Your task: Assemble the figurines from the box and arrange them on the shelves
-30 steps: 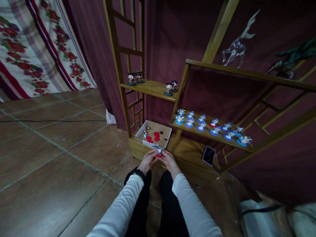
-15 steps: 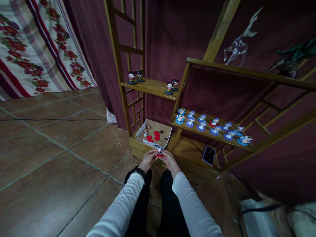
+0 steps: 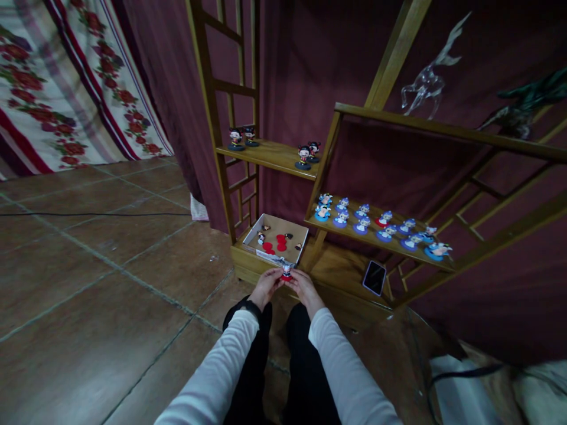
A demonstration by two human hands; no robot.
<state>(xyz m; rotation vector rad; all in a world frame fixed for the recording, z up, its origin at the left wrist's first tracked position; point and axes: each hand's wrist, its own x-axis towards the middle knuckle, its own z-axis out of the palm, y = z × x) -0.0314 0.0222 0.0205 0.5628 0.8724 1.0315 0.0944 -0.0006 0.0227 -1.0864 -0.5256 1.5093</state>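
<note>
A small white figurine [image 3: 287, 271] on a red round base is pinched between my two hands, just in front of the box. My left hand [image 3: 267, 285] grips it from the left, and my right hand [image 3: 305, 288] closes on it from the right. Some of the base is covered by my fingertips. Beyond my hands, a shallow cardboard box [image 3: 296, 222] holds several red discs [image 3: 282, 242] and small dark-haired figurine pieces [image 3: 261, 237]. The box rests on the low left part of the wooden shelf unit.
On the right-hand shelf [image 3: 376, 241] stand two rows of blue and purple figurines [image 3: 361, 225], one on a red base. Dark-haired figurines [image 3: 303, 156] occupy the upper left shelf [image 3: 272, 154]. A phone [image 3: 374, 278] lies lower right. A clear horse ornament [image 3: 426, 88] stands on top.
Almost nothing differs. Both hands keep the figurine in the same spot, and the shelf and box contents look the same.
</note>
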